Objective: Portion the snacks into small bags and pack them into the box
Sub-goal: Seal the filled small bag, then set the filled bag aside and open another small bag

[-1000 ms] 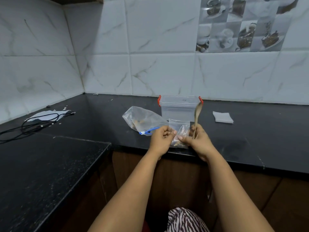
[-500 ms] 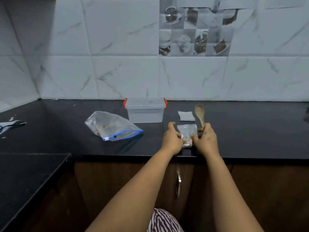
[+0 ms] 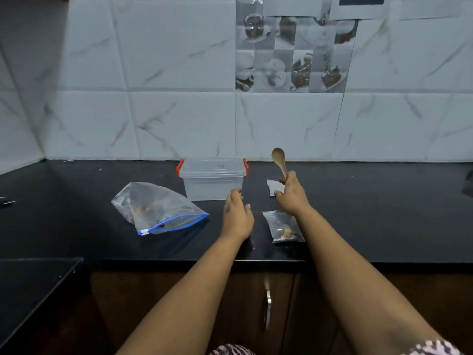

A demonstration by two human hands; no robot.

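A clear plastic box (image 3: 213, 184) with a lid and red clips stands on the black counter. To its left lies a large zip bag (image 3: 156, 210) with a blue seal and a few snacks inside. A small filled bag (image 3: 282, 226) lies flat near the counter's front edge, under my right forearm. My right hand (image 3: 291, 197) grips a wooden spoon (image 3: 279, 161), bowl up, and reaches over a stack of small empty bags (image 3: 273, 187). My left hand (image 3: 236, 217) hovers with relaxed fingers just in front of the box's right corner, holding nothing.
The black counter (image 3: 384, 213) runs along a white tiled wall and turns a corner at the left. A lower black surface (image 3: 30, 285) sits at the front left. Below the counter are brown cabinet doors with a metal handle (image 3: 267, 303).
Both hands have let go of the small filled bag, which now lies on the counter. My right hand moved back toward the empty bags with the spoon; my left hand moved toward the box.
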